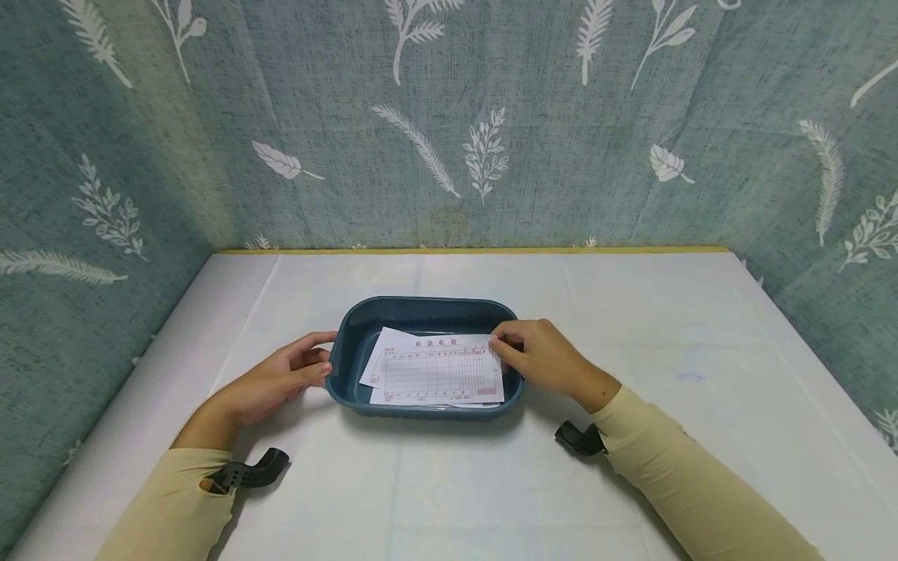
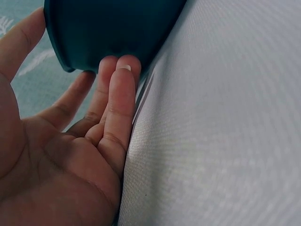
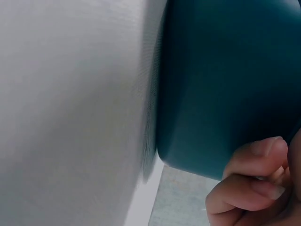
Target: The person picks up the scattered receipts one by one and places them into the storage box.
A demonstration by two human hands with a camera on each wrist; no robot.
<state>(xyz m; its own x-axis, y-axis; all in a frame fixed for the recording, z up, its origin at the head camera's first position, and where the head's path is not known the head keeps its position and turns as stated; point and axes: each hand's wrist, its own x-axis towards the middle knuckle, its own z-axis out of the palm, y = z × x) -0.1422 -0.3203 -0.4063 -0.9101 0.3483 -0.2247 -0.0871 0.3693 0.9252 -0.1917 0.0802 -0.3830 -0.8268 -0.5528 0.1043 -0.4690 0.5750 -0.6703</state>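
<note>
A dark teal plastic basin (image 1: 421, 413) sits on the white table and holds several printed receipt slips (image 1: 436, 374). My right hand (image 1: 543, 354) reaches over the basin's right rim, thumb and forefinger pinching the top right corner of the uppermost slip. Its other fingers curl beside the basin's outer wall in the right wrist view; the slip is hidden there. At the basin's left end, my left hand (image 1: 277, 378) touches the outside with its fingertips. The left wrist view shows those fingers (image 2: 120, 99) mostly straight against the basin wall (image 2: 108, 33), low by the table.
White cloth covers the table (image 1: 449, 483), with a yellow strip (image 1: 477, 251) along its back edge. Green leaf-patterned fabric (image 1: 449, 125) hangs behind and at both sides. A black wrist-worn device (image 1: 256, 471) sticks out by the left sleeve, and another (image 1: 581, 439) by the right.
</note>
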